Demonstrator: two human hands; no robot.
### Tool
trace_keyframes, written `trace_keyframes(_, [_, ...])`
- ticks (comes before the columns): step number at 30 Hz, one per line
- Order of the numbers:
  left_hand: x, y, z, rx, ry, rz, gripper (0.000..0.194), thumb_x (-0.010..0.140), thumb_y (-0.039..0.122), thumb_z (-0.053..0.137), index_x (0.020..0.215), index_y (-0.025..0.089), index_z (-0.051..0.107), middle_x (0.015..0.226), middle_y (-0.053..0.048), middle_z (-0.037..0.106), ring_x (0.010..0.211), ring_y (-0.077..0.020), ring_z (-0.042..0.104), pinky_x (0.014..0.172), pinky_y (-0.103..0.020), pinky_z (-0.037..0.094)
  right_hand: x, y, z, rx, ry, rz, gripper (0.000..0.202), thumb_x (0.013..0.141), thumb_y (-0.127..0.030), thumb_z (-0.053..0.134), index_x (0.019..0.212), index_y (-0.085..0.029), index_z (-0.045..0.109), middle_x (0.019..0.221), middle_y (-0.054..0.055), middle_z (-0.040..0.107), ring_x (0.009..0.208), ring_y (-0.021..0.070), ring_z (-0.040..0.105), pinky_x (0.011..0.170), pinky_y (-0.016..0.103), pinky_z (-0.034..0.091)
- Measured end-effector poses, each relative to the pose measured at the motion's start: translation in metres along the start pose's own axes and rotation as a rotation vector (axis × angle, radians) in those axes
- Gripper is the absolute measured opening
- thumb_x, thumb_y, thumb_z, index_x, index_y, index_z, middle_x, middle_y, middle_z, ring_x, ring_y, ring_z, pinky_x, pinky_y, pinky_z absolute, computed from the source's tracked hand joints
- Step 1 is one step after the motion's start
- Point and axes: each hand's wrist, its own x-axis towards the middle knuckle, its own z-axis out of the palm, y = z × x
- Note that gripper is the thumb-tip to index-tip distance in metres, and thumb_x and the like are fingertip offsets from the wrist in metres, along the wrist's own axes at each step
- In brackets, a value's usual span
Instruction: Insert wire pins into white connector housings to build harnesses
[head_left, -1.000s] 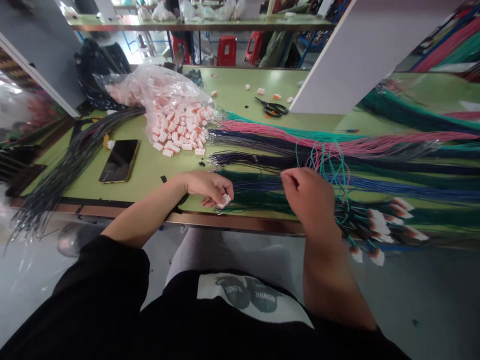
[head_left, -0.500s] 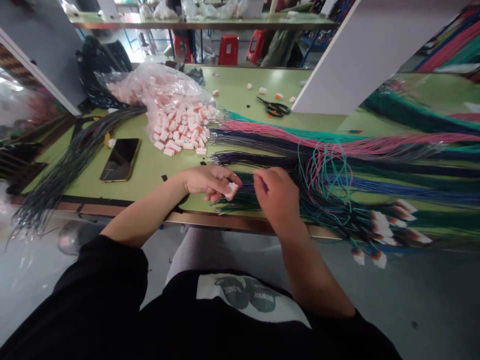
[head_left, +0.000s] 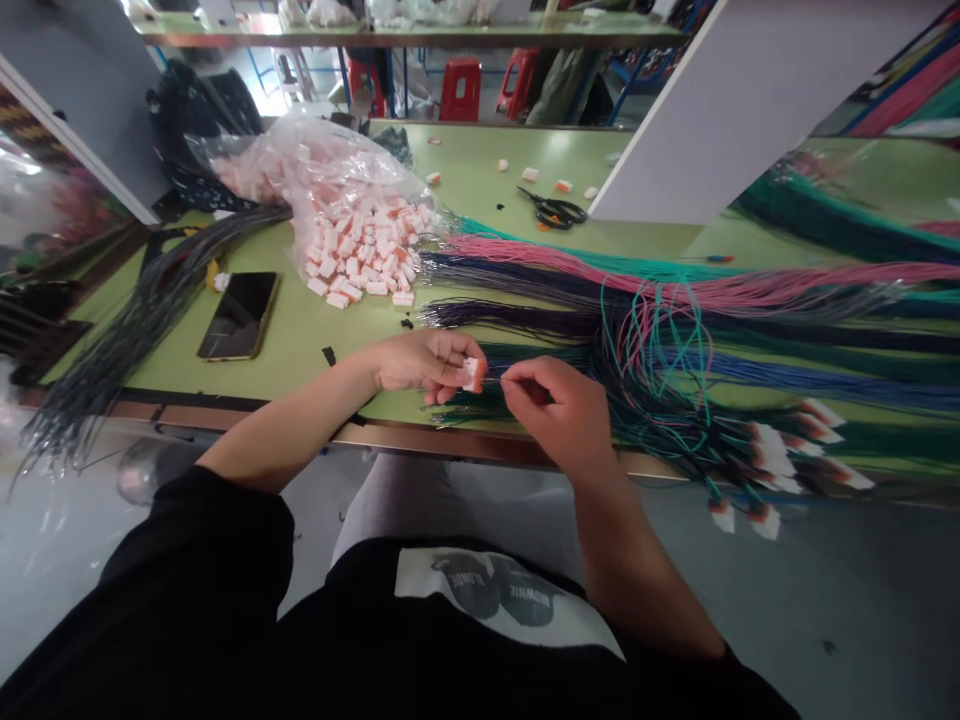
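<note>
Between the thumb and fingers of my left hand [head_left: 427,362] is a small white and orange connector housing [head_left: 473,375], its orange side towards the right. My right hand [head_left: 564,408] is closed in a pinch just right of it, on a thin wire [head_left: 493,379] that points at the housing. Whether the wire's tip is inside the housing is too small to tell. Bundles of dark green, blue and black wires [head_left: 517,316] lie behind and under both hands. Finished-looking housings with wires attached [head_left: 771,450] hang at the table's front edge on the right.
A clear bag [head_left: 330,150] spills a heap of loose housings [head_left: 364,255] on the green table [head_left: 300,375]. A phone [head_left: 238,315] and grey wires [head_left: 169,285] lie left. Black scissors [head_left: 555,211] lie at the back beside a white upright panel [head_left: 697,120]. Pink wires [head_left: 780,290] stretch right.
The housing in my left hand has turned, showing more of its orange side. My right hand's fingertips have dropped slightly and stay close to it. The whole view has shifted a little.
</note>
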Motion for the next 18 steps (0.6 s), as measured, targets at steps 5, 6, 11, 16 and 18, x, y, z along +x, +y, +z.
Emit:
trace_keyframes(5, [0.001, -0.0003, -0.0009, 0.008, 0.022, -0.015, 0.037, 0.063, 0.027, 0.081, 0.087, 0.011, 0.057, 0.069, 0.002, 0.065, 0.045, -0.0033, 0.052, 0.04, -0.014, 0.041, -0.0008, -0.0004, 0.0014, -0.07, -0.015, -0.035, 0.014, 0.078, -0.021, 0.049, 0.07, -0.022, 0.06, 0.066, 0.001, 0.064, 0.062, 0.014, 0.056, 0.058, 0.026, 0.04])
trace_keyframes(6, [0.0012, -0.0007, -0.0013, 0.008, 0.03, -0.018, 0.036, 0.064, 0.026, 0.08, 0.088, 0.011, 0.057, 0.07, 0.002, 0.066, 0.045, -0.0033, 0.052, 0.04, -0.014, 0.042, -0.0009, -0.0005, 0.0017, -0.089, -0.012, -0.043, 0.014, 0.079, -0.021, 0.048, 0.07, -0.022, 0.059, 0.066, 0.001, 0.063, 0.063, 0.0142, 0.056, 0.058, 0.026, 0.039])
trace_keyframes(11, [0.0022, -0.0006, -0.0015, -0.012, 0.05, -0.033, 0.031, 0.065, 0.024, 0.078, 0.084, 0.01, 0.059, 0.072, 0.0, 0.066, 0.045, -0.0042, 0.053, 0.039, -0.015, 0.044, -0.0007, 0.0013, 0.0033, -0.155, -0.017, -0.108, 0.019, 0.081, -0.02, 0.045, 0.066, -0.023, 0.057, 0.065, 0.002, 0.062, 0.062, 0.0147, 0.055, 0.06, 0.027, 0.039])
trace_keyframes(16, [0.0024, 0.0012, 0.0015, -0.026, 0.044, -0.055, 0.031, 0.064, 0.026, 0.079, 0.083, 0.01, 0.06, 0.071, 0.0, 0.065, 0.045, -0.004, 0.054, 0.04, -0.015, 0.043, -0.0014, 0.0031, 0.0057, -0.112, 0.022, -0.118, 0.017, 0.079, -0.019, 0.047, 0.066, -0.022, 0.058, 0.065, 0.002, 0.064, 0.061, 0.0138, 0.055, 0.06, 0.026, 0.039])
trace_keyframes(18, [0.0025, 0.001, 0.0028, -0.007, 0.064, -0.057, 0.032, 0.065, 0.025, 0.079, 0.086, 0.01, 0.06, 0.071, 0.0, 0.065, 0.046, -0.0044, 0.054, 0.042, -0.015, 0.045, -0.002, 0.0023, 0.0064, -0.076, 0.004, -0.051, 0.014, 0.077, -0.02, 0.049, 0.068, -0.022, 0.059, 0.064, 0.001, 0.064, 0.059, 0.0132, 0.055, 0.058, 0.025, 0.039])
